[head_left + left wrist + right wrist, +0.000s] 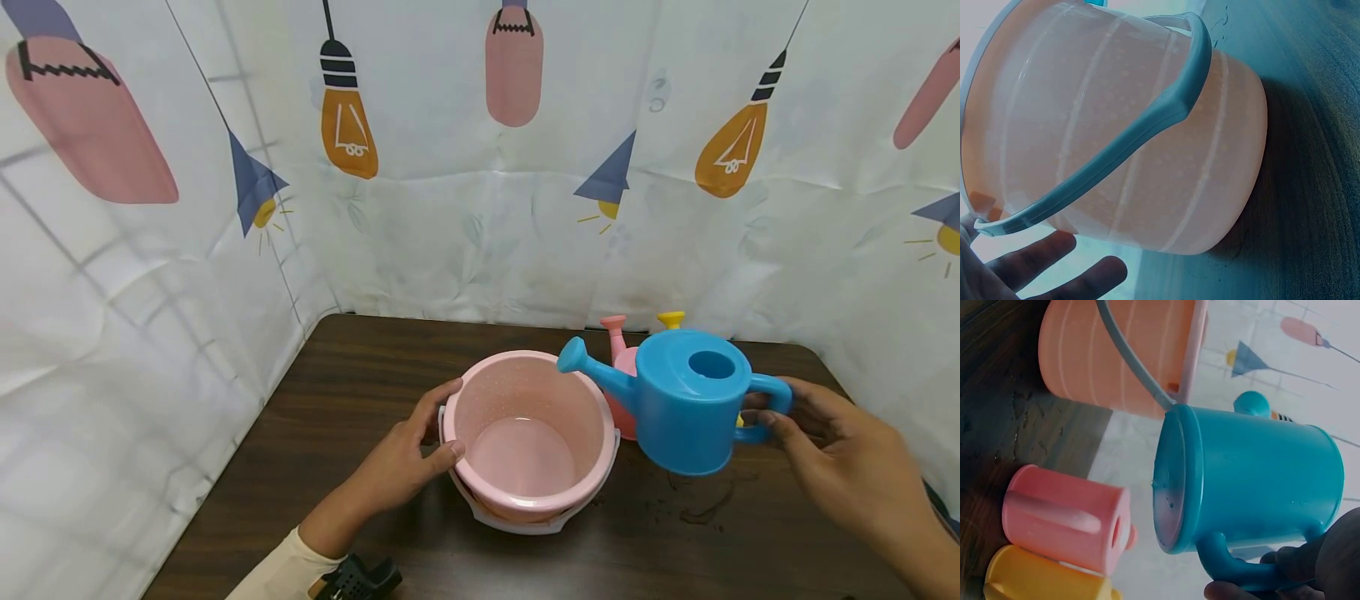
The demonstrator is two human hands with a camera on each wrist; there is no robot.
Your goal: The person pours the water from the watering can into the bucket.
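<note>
A pink bucket (525, 500) stands upright on the table. My left hand (412, 454) holds its left rim, thumb and index finger spread along the edge; two other fingers (1091, 278) extend beside the outer wall. A grey-white bail handle (1116, 150) hangs down against the bucket's side. My right hand (855, 458) grips the handle of a blue watering can (686, 408), held up above the table. The can is nearly upright, its spout over the bucket's right rim. Drops cling to the can's underside (1169, 487). Shiny glints show on the bucket's floor.
Behind the blue can stand a pink watering can (1063, 519) and a yellow watering can (1044, 578), mostly hidden in the head view. Wet marks (705, 504) lie on the dark wooden table (375, 350). A printed white curtain (450, 233) hangs along the table's back and left.
</note>
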